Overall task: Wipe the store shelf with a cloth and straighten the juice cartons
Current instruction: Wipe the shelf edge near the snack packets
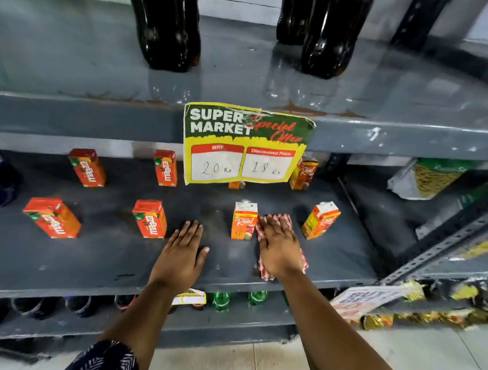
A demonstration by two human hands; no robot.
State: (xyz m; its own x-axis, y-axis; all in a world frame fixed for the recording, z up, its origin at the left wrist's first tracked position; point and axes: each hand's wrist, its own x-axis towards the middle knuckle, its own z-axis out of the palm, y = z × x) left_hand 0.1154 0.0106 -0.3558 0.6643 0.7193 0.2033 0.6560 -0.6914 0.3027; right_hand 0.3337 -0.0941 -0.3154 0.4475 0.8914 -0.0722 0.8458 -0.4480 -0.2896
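Note:
A grey metal shelf [106, 263] holds several small orange juice cartons standing apart. Maaza cartons stand at the left [52, 217], the middle front [150, 219] and the back [87, 168] [165, 167]. Real cartons stand at the front [244, 220], the front right, tilted [320, 220], and the back right [304, 173]. My right hand [279, 246] presses flat on a red-and-white checked cloth [285, 220] between the two front Real cartons. My left hand [181, 253] lies flat on the shelf with fingers spread, just right of the middle Maaza carton, holding nothing.
A yellow and green price sign [243, 143] hangs from the shelf above and hides part of the back row. Dark soda bottles [169, 31] stand on the upper shelf. Snack packets [432, 176] lie at the right. Green bottles [221, 300] stand on the shelf below.

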